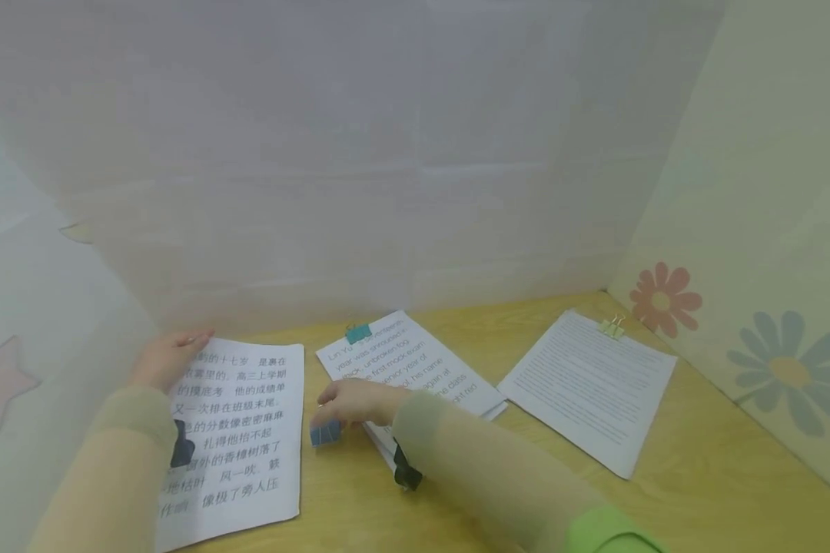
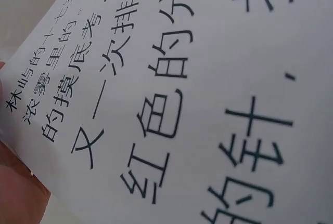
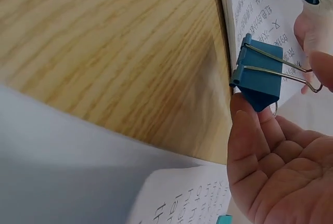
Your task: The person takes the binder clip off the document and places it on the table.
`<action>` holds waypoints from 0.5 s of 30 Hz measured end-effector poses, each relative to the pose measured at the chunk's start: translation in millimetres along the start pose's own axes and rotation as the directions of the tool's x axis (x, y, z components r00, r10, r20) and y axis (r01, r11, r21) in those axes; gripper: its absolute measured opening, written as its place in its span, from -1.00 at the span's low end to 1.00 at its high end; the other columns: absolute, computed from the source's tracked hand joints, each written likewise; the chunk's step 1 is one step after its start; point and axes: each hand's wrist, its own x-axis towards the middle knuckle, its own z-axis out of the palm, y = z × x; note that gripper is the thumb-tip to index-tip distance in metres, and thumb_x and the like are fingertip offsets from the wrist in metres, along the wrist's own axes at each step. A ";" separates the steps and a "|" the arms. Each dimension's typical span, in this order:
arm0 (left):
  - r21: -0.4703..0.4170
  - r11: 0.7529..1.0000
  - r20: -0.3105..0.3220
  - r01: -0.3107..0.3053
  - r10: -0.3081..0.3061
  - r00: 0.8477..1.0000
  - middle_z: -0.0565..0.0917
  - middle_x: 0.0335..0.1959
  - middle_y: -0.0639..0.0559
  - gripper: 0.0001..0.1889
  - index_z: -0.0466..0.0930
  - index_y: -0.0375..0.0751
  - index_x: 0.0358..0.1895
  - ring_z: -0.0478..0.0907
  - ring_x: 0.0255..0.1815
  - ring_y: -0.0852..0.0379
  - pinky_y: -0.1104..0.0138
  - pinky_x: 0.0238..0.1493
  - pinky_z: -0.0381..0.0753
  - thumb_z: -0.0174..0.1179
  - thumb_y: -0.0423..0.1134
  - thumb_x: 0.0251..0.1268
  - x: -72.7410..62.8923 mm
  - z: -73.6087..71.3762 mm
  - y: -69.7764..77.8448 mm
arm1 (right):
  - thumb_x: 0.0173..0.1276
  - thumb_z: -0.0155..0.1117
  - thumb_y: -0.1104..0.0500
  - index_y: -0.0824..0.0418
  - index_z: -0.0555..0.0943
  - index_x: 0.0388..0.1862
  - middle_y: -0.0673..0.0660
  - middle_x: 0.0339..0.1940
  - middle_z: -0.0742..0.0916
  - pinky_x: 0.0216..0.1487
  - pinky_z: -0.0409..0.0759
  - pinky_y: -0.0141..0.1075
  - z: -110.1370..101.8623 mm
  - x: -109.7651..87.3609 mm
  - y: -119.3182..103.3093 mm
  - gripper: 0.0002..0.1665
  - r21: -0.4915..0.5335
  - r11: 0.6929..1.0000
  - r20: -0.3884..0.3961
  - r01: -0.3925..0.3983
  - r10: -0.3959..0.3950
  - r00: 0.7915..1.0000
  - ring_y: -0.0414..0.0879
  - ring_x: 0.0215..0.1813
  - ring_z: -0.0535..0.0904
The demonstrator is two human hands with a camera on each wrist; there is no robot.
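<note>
My right hand (image 1: 360, 401) pinches a blue binder clip (image 3: 263, 73) by its wire handles, thumb on one side and fingers on the other. In the head view the blue clip hangs just right of a stack of paper with large Chinese print (image 1: 249, 430). At that stack's upper left edge, my left hand (image 1: 162, 361) grips the paper; in the left wrist view only part of the hand (image 2: 23, 187) shows beside the printed sheet. Below my right forearm lies a stack with English print (image 1: 380, 349), a teal binder clip (image 1: 358, 332) on its upper left corner.
Farther right, a finely printed stack (image 1: 588, 392) carries a light green binder clip (image 1: 612, 327) on its top edge. White cloth-like walls stand behind and at both sides of the wooden table (image 1: 360, 507). Flower decorations (image 1: 666, 299) mark the right wall.
</note>
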 end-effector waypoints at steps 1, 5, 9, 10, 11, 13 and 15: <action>0.001 1.000 -0.007 -0.002 0.002 1.000 0.14 0.44 -0.39 -0.24 0.16 -0.11 0.47 0.21 0.28 -0.43 -0.32 0.16 0.17 -0.24 0.34 0.41 0.6 1.4 -1.1 | 0.14 0.43 -0.01 0.12 0.55 0.18 0.00 0.06 0.63 -0.02 0.56 -0.13 1.0 -0.5 0.5 -0.38 -0.002 1.000 0.004 -0.009 0.009 1.000 -0.07 -0.11 0.57; -0.027 0.999 -0.028 0.039 -0.040 0.999 0.21 0.39 -0.41 -0.25 0.15 -0.14 0.47 0.33 0.16 -0.37 -0.23 0.07 0.30 -0.20 0.30 0.42 1.7 6.7 -3.5 | 0.12 0.44 -0.03 0.07 0.54 0.19 -0.02 0.14 0.60 0.11 0.50 -0.10 3.6 -1.7 0.7 -0.36 -0.032 0.999 0.002 -0.032 0.032 0.999 -0.03 0.08 0.54; -0.021 0.996 -0.030 0.088 -0.089 0.996 0.05 0.46 -0.41 -0.20 0.04 -0.14 0.51 0.07 0.35 -0.50 -0.35 0.19 0.10 -0.22 0.33 0.40 3.3 6.5 -9.0 | 0.11 0.43 -0.07 0.04 0.58 0.10 -0.07 0.06 0.62 0.17 0.45 -0.12 4.9 0.3 -2.4 -0.44 -0.080 0.995 -0.028 -0.058 0.056 0.998 -0.08 0.11 0.51; -0.016 0.996 -0.034 0.093 -0.093 0.995 -0.02 0.48 -0.41 -0.19 0.00 -0.14 0.51 -0.05 0.39 -0.52 -0.38 0.22 0.01 -0.23 0.34 0.40 3.4 5.5 -10.5 | 0.11 0.44 -0.08 0.03 0.59 0.08 -0.08 0.02 0.63 0.17 0.44 -0.12 5.0 1.6 -3.5 -0.45 -0.085 0.994 -0.035 -0.067 0.064 0.997 -0.09 0.09 0.51; -0.010 0.995 -0.038 0.096 -0.096 0.995 -0.06 0.48 -0.41 -0.18 -0.02 -0.15 0.52 -0.14 0.41 -0.54 -0.39 0.23 -0.06 -0.25 0.35 0.40 3.1 4.4 -11.3 | 0.10 0.44 -0.08 0.04 0.59 0.05 -0.09 -0.01 0.63 0.15 0.45 -0.13 5.2 3.3 -4.5 -0.47 -0.083 0.994 -0.040 -0.074 0.071 0.997 -0.10 0.06 0.51; -0.009 0.994 -0.049 0.105 -0.105 0.993 -0.09 0.49 -0.40 -0.17 -0.05 -0.16 0.52 -0.18 0.41 -0.54 -0.39 0.23 -0.09 -0.30 0.36 0.40 1.9 3.0 -10.7 | 0.10 0.45 -0.09 0.04 0.60 0.01 -0.09 -0.07 0.64 0.12 0.47 -0.15 5.6 7.6 -6.3 -0.49 -0.094 0.992 -0.049 -0.082 0.077 0.996 -0.12 0.00 0.52; -0.011 0.993 -0.062 0.115 -0.115 0.991 -0.09 0.49 -0.39 -0.18 -0.05 -0.16 0.52 -0.19 0.42 -0.53 -0.39 0.24 -0.11 -0.32 0.35 0.41 -3.7 -0.3 -5.8 | 0.08 0.46 -0.09 0.06 0.62 -0.05 -0.09 -0.15 0.64 0.09 0.48 -0.17 6.3 10.2 -8.4 -0.53 -0.098 0.992 -0.049 -0.083 0.079 0.996 -0.13 -0.07 0.52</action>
